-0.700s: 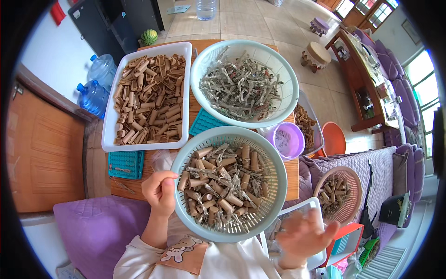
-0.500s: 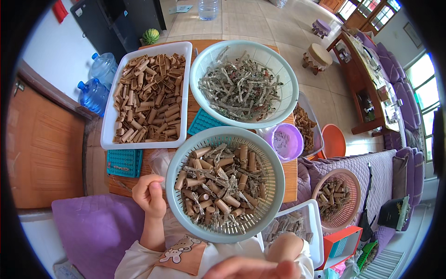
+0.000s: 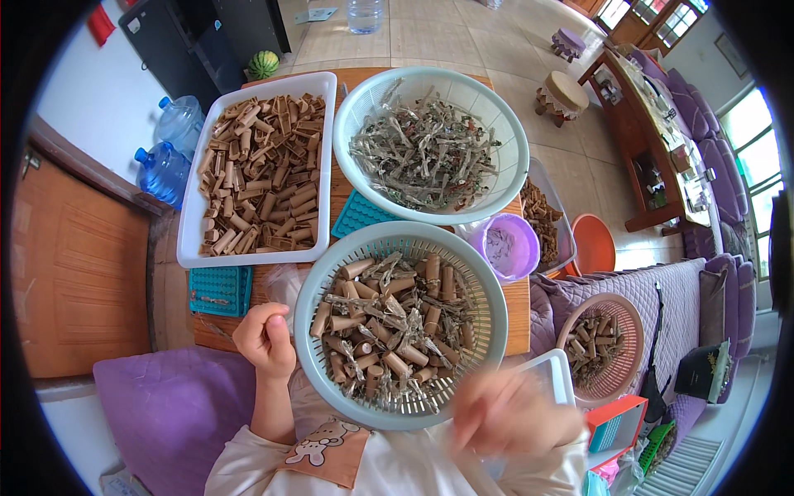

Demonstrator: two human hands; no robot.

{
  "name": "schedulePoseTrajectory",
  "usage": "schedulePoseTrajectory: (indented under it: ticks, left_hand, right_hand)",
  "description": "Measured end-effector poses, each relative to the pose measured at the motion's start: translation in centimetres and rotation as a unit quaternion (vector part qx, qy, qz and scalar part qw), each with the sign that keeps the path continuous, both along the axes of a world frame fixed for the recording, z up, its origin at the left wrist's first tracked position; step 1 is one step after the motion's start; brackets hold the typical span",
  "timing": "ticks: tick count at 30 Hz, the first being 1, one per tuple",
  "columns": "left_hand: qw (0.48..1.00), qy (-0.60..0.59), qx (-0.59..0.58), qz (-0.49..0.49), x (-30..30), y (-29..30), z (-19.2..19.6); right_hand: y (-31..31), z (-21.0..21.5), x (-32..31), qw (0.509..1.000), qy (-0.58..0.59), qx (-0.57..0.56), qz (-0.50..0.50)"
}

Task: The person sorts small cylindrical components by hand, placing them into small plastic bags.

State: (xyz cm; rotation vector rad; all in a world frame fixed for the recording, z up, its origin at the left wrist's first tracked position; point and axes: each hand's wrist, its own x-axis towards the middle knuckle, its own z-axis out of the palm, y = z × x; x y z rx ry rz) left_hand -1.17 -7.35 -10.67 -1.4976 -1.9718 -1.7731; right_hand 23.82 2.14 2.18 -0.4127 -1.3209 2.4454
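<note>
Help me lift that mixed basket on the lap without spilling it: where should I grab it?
Probably by the rim of the round pale green basket, one hand each side. The left hand is already at its left edge; the blurred right hand is near the lower right rim. The bare rim offers a grip, and opposite holds should keep it level.

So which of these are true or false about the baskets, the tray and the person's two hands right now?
1. The left hand is at the rim of the near round basket. True.
2. The near round basket holds only grey twigs. False: brown rolled pieces are mixed with grey ones.
3. The white tray holds brown rolled pieces. True.
4. The purple bowl sits left of the tray. False: it lies to the right, beside the baskets.
5. The right hand looks sharp and clear. False: it is blurred.
</note>
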Motion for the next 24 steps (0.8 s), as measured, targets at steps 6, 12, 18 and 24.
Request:
schedulePoseTrajectory:
  ticks: [6,12,18,24]
  left_hand:
    - [0.996,0.046,-0.070,0.018,-1.1,-0.5,0.2]
    - [0.922,-0.068,-0.374,0.075,-2.7,0.4,-1.1]
    - [0.834,0.003,-0.533,0.144,-3.8,-0.3,-3.5]
    - [0.825,-0.051,-0.543,0.146,-4.5,-0.5,-5.7]
  right_hand:
    - [18.5,1.7,12.3,0.058,-0.693,0.676,-0.244]
    - [14.1,-0.8,10.0,0.453,-0.492,0.691,-0.275]
    - [6.7,-5.8,-0.2,0.742,-0.357,0.565,-0.046]
    - [7.6,-10.4,-4.2,0.670,-0.461,0.581,-0.049]
